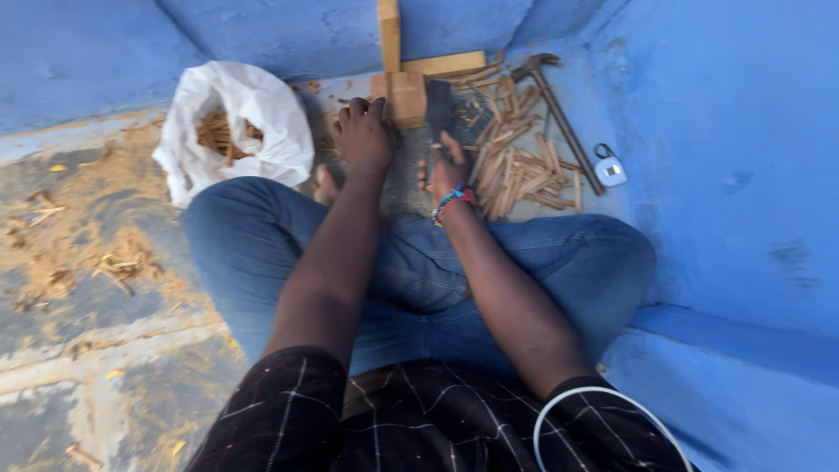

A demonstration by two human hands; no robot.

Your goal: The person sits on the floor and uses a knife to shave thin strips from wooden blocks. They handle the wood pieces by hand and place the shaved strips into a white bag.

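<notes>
I see the person sitting cross-legged on the floor (105, 332) in blue jeans, both arms stretched forward into a blue-walled corner. The left hand (363, 131) rests on the edge of a wooden block (406, 92), fingers curled over it and closed on the wood. An upright wooden post (389, 35) rises from behind the block, and a flat plank (446, 63) lies beside it against the wall.

The right hand (447, 166), with a beaded bracelet (453, 199) at the wrist, grips the handle of a dark blade (437, 109) that stands just right of the block, touching or nearly touching it; motion blur keeps me from telling which. Whether it is a hatchet or a heavy knife I cannot tell.

To the right of the blade lies a pile of split sticks (516, 166), spread across the floor. A hammer (559, 114) lies slanted along the far side of the pile, its head near the wall. A small padlock (609, 166) sits just beyond the hammer's handle.

To the left, a white plastic bag (253, 114) stands open with wood pieces inside. Shavings (122, 258) and sawdust are scattered over the floor further left
</notes>
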